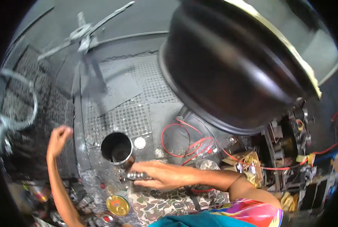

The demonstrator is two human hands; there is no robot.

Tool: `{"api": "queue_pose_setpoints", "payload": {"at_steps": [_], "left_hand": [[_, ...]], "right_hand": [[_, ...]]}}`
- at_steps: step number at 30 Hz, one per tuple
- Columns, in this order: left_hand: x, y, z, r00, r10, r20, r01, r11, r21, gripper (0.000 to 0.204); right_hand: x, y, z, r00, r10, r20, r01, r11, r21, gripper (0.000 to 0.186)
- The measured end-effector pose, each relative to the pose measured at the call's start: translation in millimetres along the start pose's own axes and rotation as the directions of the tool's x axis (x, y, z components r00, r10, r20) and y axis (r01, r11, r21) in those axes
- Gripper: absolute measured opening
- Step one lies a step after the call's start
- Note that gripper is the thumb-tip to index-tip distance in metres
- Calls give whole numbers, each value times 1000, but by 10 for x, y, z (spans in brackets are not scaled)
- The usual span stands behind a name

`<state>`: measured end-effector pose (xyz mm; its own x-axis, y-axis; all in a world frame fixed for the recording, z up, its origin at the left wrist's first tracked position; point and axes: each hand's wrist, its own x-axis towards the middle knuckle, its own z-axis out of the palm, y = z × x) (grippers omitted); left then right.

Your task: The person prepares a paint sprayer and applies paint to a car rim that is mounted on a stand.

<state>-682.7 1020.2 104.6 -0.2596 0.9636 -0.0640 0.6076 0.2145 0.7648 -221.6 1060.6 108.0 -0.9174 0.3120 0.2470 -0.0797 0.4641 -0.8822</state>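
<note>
My right hand (153,174) is closed round a metal spray gun (137,176), low in the middle; the fingers hide much of it. Just beyond the gun stands an open round can (131,156) with a dark inside. A small white round lid (140,143) lies to its right. My left hand (59,140) is raised at the left, apart from everything, its fingers curled in and slightly blurred; nothing shows in them. At the upper right looms a large glossy black wheel rim (229,64), its outer edge lined with pale yellow masking.
A red hose (169,151) loops on the stained floor under the rim. Far left are a grey metal stand (86,36) and a pale ring (35,100). A gold-topped tin (117,205) is near my legs; cluttered shelves (277,145) and an open carton (254,160) fill the right.
</note>
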Motion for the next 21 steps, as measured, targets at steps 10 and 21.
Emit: {"api": "queue_pose_setpoints", "payload": {"at_steps": [10, 21], "left_hand": [[-770, 3111, -74, 923, 355, -145, -374, 917, -138, 20], [-112, 6167, 1253, 609, 447, 655, -531, 843, -82, 47]], "right_hand": [[-315, -1480, -166, 974, 202, -100, -205, 979, -18, 39], [-1225, -3107, -638, 727, 318, -609, -360, 931, 56, 47]]}}
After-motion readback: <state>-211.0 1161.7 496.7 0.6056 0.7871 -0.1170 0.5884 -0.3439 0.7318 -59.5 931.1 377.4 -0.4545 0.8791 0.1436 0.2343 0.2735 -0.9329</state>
